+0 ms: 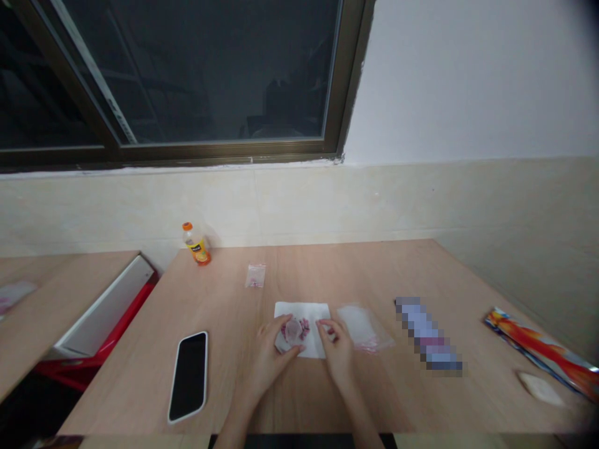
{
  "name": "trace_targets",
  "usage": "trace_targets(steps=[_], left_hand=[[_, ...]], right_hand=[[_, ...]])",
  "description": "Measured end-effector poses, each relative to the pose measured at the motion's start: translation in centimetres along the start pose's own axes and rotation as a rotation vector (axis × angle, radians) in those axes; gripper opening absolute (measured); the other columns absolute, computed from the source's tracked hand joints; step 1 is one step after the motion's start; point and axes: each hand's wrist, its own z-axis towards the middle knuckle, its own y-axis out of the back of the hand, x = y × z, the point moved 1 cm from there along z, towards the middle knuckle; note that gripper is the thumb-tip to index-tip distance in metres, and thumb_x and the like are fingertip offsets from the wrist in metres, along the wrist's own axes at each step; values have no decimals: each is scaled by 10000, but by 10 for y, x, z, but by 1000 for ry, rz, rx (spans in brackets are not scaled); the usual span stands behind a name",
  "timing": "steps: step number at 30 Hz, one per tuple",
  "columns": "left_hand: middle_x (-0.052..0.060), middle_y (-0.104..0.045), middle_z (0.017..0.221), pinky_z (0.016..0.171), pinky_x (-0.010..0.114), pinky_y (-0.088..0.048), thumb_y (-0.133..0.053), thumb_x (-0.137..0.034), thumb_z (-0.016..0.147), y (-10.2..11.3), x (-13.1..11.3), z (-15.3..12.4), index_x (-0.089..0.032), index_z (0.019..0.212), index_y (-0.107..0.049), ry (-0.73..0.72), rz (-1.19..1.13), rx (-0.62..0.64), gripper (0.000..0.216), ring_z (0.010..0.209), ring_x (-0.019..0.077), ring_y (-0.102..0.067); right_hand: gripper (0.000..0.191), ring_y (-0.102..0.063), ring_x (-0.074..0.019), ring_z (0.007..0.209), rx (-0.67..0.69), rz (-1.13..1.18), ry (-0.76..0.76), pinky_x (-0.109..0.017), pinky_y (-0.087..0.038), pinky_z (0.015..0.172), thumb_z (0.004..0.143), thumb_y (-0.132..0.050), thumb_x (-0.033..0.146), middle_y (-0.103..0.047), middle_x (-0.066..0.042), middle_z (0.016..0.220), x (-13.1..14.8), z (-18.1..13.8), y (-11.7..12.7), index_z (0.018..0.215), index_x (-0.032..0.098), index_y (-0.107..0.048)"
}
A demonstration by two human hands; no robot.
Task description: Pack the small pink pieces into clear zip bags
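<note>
A white paper sheet (304,310) lies on the wooden table (299,386) with a small heap of pink-purple pieces (304,325) on it. My left hand (270,354) curls round a small clear cup (292,330) held over the heap. My right hand (336,350) rests at the sheet's right edge, its fingertips pinched together near the pieces; what they hold is too small to make out. A stack of small clear zip bags (364,327) lies just right of that hand.
A black phone (189,375) lies face up at the left. A filled small bag (255,275) and an orange drink bottle (196,244) stand farther back. A colourful packet (545,352) and a pale oval object (540,388) lie at the right edge. A red-and-white box (100,321) sits left of the table.
</note>
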Motion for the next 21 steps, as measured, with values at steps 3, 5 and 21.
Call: trace_targets(steps=[3, 5, 21], left_hand=[[73, -642, 1175, 961, 477, -410, -736, -251, 671, -1, -2, 0, -250, 1164, -584, -8, -13, 11, 515, 1088, 274, -575], [72, -643, 1172, 960, 469, -415, -739, -255, 667, -2, -4, -1, -250, 1164, -584, -15, -23, 9, 521, 1082, 271, -578], [82, -626, 1192, 966, 459, -414, -742, -255, 662, -5, 9, 0, -239, 1195, -564, -15, -19, 8, 562, 1102, 267, -561]], right_hand=[[232, -547, -170, 678, -119, 60, 57, -278, -435, 550, 795, -578, 386, -615, -74, 843, 35, 6, 10, 817, 177, -677], [180, -551, -167, 718, -114, 93, 126, -271, -435, 568, 793, -608, 356, -608, -66, 862, 57, 9, 16, 801, 189, -675], [199, -594, -197, 808, 151, 25, 85, -279, -482, 610, 819, -549, 335, -626, -79, 900, 29, 4, 3, 855, 199, -691]])
